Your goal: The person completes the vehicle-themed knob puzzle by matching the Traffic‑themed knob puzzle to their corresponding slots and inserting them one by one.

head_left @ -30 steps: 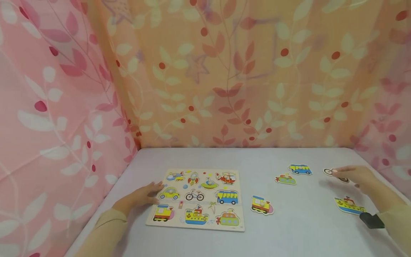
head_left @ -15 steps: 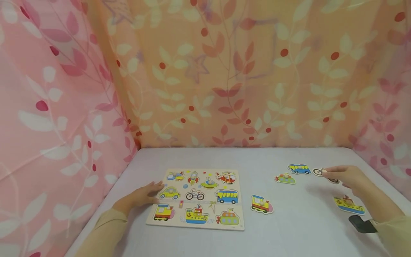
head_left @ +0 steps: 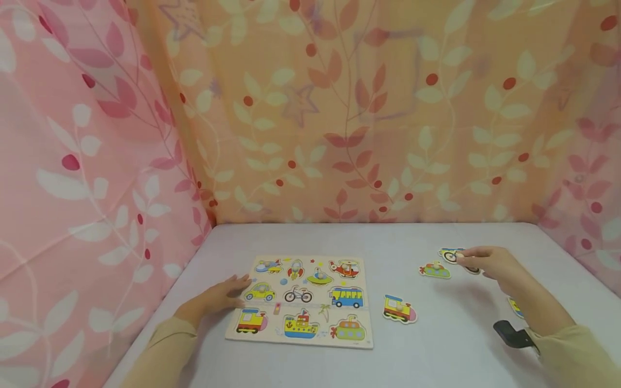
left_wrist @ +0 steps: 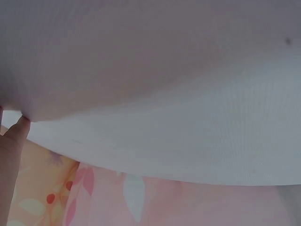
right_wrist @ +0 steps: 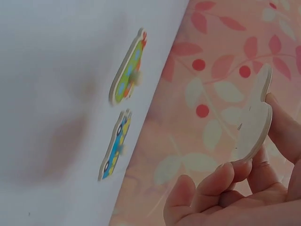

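Note:
My right hand [head_left: 497,264] pinches a wooden bicycle puzzle piece [head_left: 471,264] and holds it above the table, in front of the bus piece [head_left: 445,251]. In the right wrist view the bare wooden back of the bicycle piece [right_wrist: 254,117] faces the camera. At the left, my left hand [head_left: 218,296] rests at the left edge of the wooden puzzle board [head_left: 301,344], its fingers extended. On the board, knobbed pieces show in the top row and at the car; the bicycle space [head_left: 298,295] has a printed picture without a knob.
A submarine piece [head_left: 435,270] lies near the bus piece. The train piece [head_left: 399,310] sits right of the board. A boat piece [head_left: 516,307] is mostly hidden behind the right forearm, which carries a black wrist device [head_left: 511,334]. Patterned curtains surround the white table [head_left: 412,366].
My right hand has carried the bicycle piece leftward from the far right, over to the bus piece. My left hand stays by the board.

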Available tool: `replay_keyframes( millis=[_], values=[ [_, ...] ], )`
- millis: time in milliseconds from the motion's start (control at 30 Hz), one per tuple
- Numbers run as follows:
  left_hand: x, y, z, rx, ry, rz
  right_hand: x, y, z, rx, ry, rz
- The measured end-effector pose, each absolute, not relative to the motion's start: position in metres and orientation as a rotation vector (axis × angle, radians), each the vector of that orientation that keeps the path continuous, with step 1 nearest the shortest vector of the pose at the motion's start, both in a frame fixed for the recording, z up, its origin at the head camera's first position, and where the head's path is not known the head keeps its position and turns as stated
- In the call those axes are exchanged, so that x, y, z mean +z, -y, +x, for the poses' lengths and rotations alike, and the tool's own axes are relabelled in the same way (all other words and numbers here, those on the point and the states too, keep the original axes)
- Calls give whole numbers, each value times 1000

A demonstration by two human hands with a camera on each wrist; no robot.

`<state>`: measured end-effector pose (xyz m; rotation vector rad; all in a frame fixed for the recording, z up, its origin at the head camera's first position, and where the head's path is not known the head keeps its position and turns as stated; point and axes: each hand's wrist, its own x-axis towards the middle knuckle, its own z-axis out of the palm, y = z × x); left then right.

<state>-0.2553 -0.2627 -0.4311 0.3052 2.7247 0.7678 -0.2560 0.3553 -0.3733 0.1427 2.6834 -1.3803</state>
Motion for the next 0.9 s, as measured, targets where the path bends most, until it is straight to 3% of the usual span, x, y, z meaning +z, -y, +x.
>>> replay_keyframes(
  millis=[900],
  values=[
    [-433,262,-257,741,-2723,257,-376,-291,-263,-1454,-2642,72]
  ],
)
